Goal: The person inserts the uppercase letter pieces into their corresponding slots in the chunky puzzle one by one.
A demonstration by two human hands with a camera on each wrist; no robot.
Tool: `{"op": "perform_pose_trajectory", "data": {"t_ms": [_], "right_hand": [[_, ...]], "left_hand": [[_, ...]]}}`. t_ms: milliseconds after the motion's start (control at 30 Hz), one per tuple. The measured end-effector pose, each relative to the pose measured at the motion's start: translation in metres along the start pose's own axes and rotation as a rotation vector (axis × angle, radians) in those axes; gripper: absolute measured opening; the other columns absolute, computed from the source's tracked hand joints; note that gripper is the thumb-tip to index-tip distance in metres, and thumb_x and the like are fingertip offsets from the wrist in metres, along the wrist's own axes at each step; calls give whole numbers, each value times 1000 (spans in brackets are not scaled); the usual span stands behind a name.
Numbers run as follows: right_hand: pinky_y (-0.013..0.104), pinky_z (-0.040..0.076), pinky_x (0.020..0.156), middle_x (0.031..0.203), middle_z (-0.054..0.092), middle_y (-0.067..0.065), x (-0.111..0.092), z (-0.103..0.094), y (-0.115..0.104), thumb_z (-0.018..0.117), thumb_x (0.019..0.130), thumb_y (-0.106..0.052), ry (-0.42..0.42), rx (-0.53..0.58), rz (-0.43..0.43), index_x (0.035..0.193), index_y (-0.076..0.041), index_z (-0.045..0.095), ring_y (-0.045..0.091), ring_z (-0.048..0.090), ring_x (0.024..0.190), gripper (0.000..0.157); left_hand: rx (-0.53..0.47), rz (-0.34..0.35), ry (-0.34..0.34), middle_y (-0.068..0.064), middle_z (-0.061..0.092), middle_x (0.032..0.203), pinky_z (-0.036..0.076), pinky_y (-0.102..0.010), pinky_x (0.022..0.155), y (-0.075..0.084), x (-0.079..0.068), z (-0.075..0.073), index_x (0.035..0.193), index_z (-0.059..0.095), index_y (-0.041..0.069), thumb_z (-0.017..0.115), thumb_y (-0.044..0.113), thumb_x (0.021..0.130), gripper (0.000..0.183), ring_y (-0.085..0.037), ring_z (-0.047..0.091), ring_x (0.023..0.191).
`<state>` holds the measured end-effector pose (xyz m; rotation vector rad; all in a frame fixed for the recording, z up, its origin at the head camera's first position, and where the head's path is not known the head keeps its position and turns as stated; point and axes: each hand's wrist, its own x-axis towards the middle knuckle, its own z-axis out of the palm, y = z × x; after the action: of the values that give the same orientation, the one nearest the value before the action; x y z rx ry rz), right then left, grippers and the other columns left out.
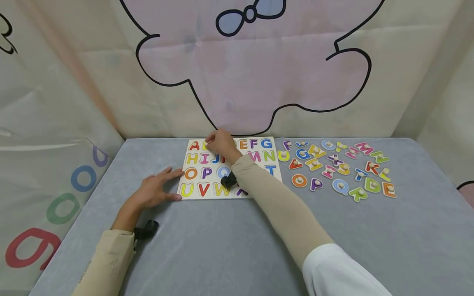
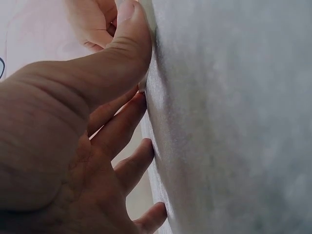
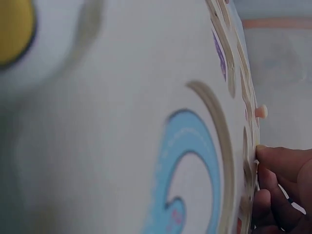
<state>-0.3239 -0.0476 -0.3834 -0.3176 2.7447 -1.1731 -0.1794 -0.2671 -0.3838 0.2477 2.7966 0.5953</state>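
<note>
A white alphabet puzzle board (image 1: 196, 181) with coloured letters lies on the table. My left hand (image 1: 153, 191) touches its left edge, thumb by the near corner and fingers spread; the left wrist view shows the thumb (image 2: 131, 44) against the board's side. Over the top row, my right hand (image 1: 224, 146) pinches at the yellow letter piece (image 1: 204, 146) beside the red A (image 1: 194, 145). What lies between its fingertips is mostly hidden. In the right wrist view the thumb (image 3: 275, 158) meets the board surface, near a small knob (image 3: 262, 111).
Loose knobbed letter pieces are scattered right of the board, among them an orange O (image 1: 299, 181), a purple P (image 1: 316, 184) and an orange E (image 1: 389, 189). A grey cloth (image 1: 207, 246) covers the table. Behind stands a printed curtain (image 1: 296, 74).
</note>
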Motion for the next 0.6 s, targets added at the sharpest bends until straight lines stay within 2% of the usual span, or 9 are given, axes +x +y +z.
{"op": "perform_pose_trajectory", "data": {"t_ms": [133,333,467,600], "right_hand": [[28,52,82,104,73,3,-4,-7,2,74,90,-20,-32,23,-41,113,-12,73,16,66,94,24],[30,50,87,112,72,1,-21,-33,6,74,91,-25,-83,9,-75,124,-14,70,18,62,105,35],[30,50,86,114,70,-1,-44,-61,8,73,92,-28,-114,-10,-112,127,-18,68,16,60,105,37],[31,51,83,114,70,-1,-76,-92,18,73,92,-28,-97,-28,-150,127,-17,68,17,61,103,37]], "left_hand": [[2,-16,-5,-27,28,160,15,-71,112,1,0,0,152,42,18,83,35,79,86,-48,24,149],[18,-28,-4,-29,27,160,16,-72,111,2,-2,1,152,42,18,83,36,79,86,-50,25,147],[26,-3,4,-30,27,159,19,-73,109,2,-4,0,152,42,17,83,34,79,85,-51,28,146],[21,7,-1,-30,27,159,19,-74,107,3,-2,-1,152,42,17,83,34,79,86,-52,28,145]]}}
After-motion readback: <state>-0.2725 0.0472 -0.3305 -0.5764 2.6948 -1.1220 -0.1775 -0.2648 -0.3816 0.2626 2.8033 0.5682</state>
